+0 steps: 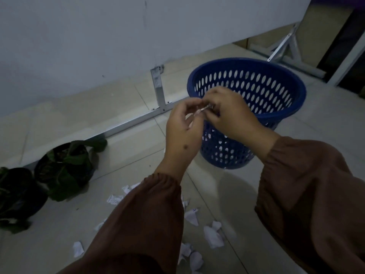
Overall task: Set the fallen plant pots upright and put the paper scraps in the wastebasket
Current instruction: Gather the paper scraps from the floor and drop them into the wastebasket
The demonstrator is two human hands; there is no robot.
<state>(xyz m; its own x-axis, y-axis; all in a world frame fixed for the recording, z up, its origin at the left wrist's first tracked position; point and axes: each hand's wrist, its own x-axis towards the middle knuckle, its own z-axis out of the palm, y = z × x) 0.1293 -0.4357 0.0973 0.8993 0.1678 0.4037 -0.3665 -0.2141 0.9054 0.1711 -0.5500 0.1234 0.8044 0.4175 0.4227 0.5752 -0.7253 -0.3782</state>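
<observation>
A blue perforated wastebasket (276,80) stands upright on the tiled floor. In front of its near rim, my left hand (182,127) and my right hand (231,113) meet and pinch a small paper scrap (203,111) between their fingertips. Several white paper scraps (213,236) lie on the floor below my arms, partly hidden by my brown sleeves. Two dark plant pots with green leaves stand at the left: one (65,165) beside the metal bar, the other (17,196) at the frame's left edge.
A white panel on metal legs (160,91) runs along the back, with a floor bar (126,125) behind the pots. A second metal foot (286,48) stands behind the wastebasket. A dark doorway lies at the far right.
</observation>
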